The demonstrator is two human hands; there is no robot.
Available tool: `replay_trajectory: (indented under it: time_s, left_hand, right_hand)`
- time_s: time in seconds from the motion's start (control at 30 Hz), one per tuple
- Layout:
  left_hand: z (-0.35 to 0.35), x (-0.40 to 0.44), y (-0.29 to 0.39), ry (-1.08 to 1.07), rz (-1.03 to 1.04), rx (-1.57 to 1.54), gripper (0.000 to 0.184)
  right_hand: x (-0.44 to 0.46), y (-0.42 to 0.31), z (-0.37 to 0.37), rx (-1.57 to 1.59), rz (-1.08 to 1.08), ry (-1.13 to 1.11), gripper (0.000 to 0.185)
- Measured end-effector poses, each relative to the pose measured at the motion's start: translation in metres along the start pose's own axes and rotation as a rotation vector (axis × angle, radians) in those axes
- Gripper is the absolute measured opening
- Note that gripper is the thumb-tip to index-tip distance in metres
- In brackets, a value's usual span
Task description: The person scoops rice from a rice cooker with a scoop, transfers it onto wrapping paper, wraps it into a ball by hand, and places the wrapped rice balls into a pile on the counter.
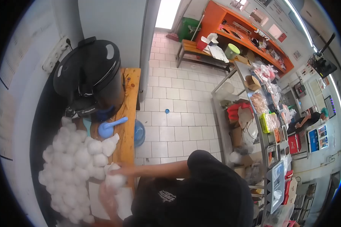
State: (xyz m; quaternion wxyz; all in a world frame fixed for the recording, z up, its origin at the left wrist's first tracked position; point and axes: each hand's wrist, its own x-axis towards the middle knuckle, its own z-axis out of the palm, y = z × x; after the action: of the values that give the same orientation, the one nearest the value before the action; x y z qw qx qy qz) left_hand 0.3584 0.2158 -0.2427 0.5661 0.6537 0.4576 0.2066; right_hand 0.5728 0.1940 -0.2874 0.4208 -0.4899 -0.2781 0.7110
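My right hand (122, 170) reaches in from the right and holds the top of a white rounded bundle (116, 180), its fingers partly blurred. My left hand (107, 196) is wrapped round the lower left side of the same bundle. Beneath them lies a white sheet or board (124, 200) on the wooden table (130, 85). A large pile of similar white bundles (70, 162) sits left of my hands. Beyond it are a blue scoop (106, 129) and a light teal utensil (87, 126).
A large black lidded cooker (89, 68) stands at the table's far end. A blue round container (139, 133) is beside the table edge. To the right, a metal counter (246, 77) carries bagged food and trays. Another person (310, 120) stands beyond it.
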Motion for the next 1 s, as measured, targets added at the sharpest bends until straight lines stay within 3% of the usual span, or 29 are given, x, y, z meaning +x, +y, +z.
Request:
replay_trajectory:
  time_s: [0.1,0.17,0.2,0.27,0.33,0.37,0.4,0.43,0.5,0.57,0.6,0.67,0.73,0.83,0.87,0.9,0.97,1.0]
  left_hand:
    - [0.007,0.008,0.005,0.034,0.069,0.193,0.028]
    - [0.027,0.018,0.015,0.327,0.371,0.128,0.017]
    - [0.035,0.022,0.021,0.338,0.364,0.144,0.017]
    - [0.046,0.022,0.026,0.427,0.393,0.14,0.012]
    - [0.039,0.029,0.019,0.533,0.784,0.708,0.015]
    - [0.034,0.033,-0.011,0.606,0.885,0.872,0.022]
    - [0.045,0.04,-0.027,0.705,0.985,0.716,0.024]
    - [0.069,0.031,0.001,0.766,0.882,0.777,0.02]
    - [0.074,0.028,0.006,0.68,0.707,0.708,0.018]
    - [0.069,0.018,0.015,0.423,0.417,0.422,0.018]
    - [0.06,0.012,0.017,0.454,0.395,0.434,0.018]
    - [0.05,0.002,0.02,-0.077,0.096,0.013,0.02]
    - [0.06,-0.004,0.012,0.084,0.118,-0.023,0.03]
    - [0.069,0.013,-0.057,0.216,-0.263,-0.252,0.065]
    - [0.065,0.009,-0.043,0.199,-0.212,-0.053,0.067]
    - [0.07,0.007,-0.045,0.241,-0.238,-0.048,0.066]
    - [0.08,0.0,-0.036,0.325,-0.271,-0.067,0.065]
    - [0.08,-0.009,-0.015,0.314,-0.378,-0.392,0.063]
  right_hand:
    - [-0.029,-0.029,-0.004,0.297,-0.01,-0.042,0.05]
    - [-0.035,-0.031,-0.001,0.379,0.161,-0.039,0.053]
    - [-0.027,-0.021,-0.002,0.385,0.166,-0.058,0.053]
    - [-0.003,0.018,0.009,0.66,-0.118,-0.044,0.044]
    - [-0.025,-0.006,-0.005,0.577,-0.052,-0.115,0.043]
    - [-0.022,-0.006,-0.004,0.694,-0.102,-0.161,0.043]
    - [-0.032,-0.017,-0.001,0.694,-0.07,-0.135,0.044]
    - [-0.023,-0.007,0.002,0.747,-0.107,-0.119,0.04]
    - [-0.033,-0.015,0.01,0.538,-0.14,0.021,0.044]
    - [-0.03,-0.001,0.01,0.421,-0.168,0.031,0.047]
    - [-0.028,0.005,0.006,0.255,-0.165,0.049,0.05]
    - [-0.021,0.016,-0.001,0.077,-0.158,0.047,0.052]
    - [-0.015,0.027,-0.006,-0.356,-0.232,0.048,0.061]
    - [-0.02,0.055,0.0,-0.432,-0.412,-0.041,0.057]
    - [-0.014,0.072,-0.003,-0.33,-0.343,-0.062,0.059]
    - [-0.019,0.056,0.0,-0.346,-0.336,-0.091,0.059]
    - [-0.028,0.016,-0.002,-0.398,-0.088,-0.203,0.064]
    - [-0.027,0.008,0.0,-0.424,-0.075,-0.25,0.064]
